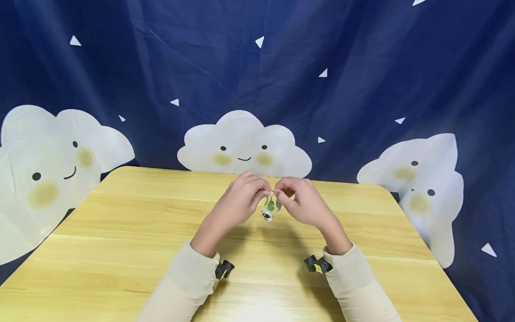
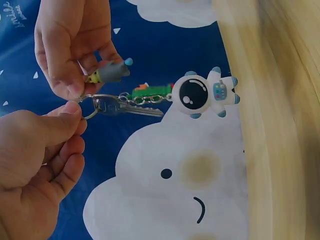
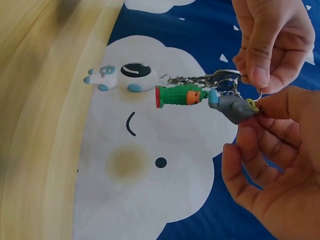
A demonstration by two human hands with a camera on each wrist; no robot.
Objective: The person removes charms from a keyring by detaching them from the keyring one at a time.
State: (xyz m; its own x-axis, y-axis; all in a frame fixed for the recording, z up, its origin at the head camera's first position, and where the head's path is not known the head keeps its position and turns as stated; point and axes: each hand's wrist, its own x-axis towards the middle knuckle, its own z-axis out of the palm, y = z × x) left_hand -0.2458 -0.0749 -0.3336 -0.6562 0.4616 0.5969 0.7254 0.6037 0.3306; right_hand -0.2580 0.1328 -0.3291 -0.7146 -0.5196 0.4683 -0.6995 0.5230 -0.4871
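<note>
A navy backdrop printed with smiling clouds hangs behind a pale wood surface. Above its middle, two hands meet over a keyring. The left hand, at 9 o'clock of the ring, pinches the ring between thumb and curled fingers. The right hand, at 3 o'clock, pinches a small grey charm at its yellow end, fingers curled. From the ring hang a key, a green charm and, farthest out on a chain, a white astronaut; all dangle clear of the surface. The work appears to be at the point of working the grey charm on or off the ring; which way cannot be told. The next move would call for a steady ring and a fine twist at the split. The ring's gap is hidden by fingertips, and from the head view the charms are too small to tell apart.
</note>
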